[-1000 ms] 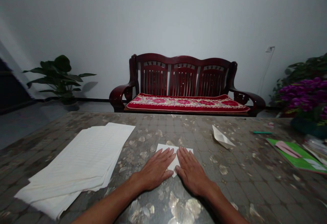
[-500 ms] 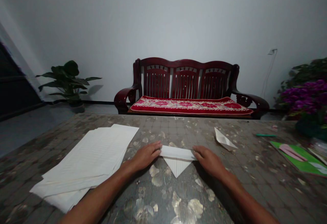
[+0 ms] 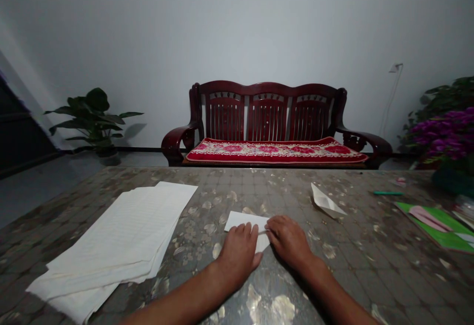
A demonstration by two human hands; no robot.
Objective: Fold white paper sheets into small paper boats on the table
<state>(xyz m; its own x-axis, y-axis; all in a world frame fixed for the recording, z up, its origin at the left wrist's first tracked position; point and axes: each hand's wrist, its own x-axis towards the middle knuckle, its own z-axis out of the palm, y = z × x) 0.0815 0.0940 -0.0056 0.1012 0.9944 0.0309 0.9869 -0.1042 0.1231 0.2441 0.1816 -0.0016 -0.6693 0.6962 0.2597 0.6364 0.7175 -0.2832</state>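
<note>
A folded sheet of white paper [image 3: 244,219] lies on the table in front of me, with a flat band along its far side and part of a pointed flap showing below. My left hand [image 3: 240,250] rests over the paper's near left part, fingers laid on it and thumb held apart. At the paper's right end, my right hand [image 3: 291,238] has its fingers closed on the edge. Both hands hide much of the flap. Farther right stands a small folded paper boat [image 3: 326,202], touched by neither hand.
A stack of white paper sheets [image 3: 111,236] lies to the left on the patterned table [image 3: 355,246]. At the right are a green pen [image 3: 387,193], a green sheet [image 3: 437,233] with a pink piece on it, and purple flowers [image 3: 444,135]. Beyond the table stands a wooden bench [image 3: 266,90].
My left hand has moved right, from the paper's left end onto its near part. The right hand has shifted slightly left and down. The paper is a little turned and moved left.
</note>
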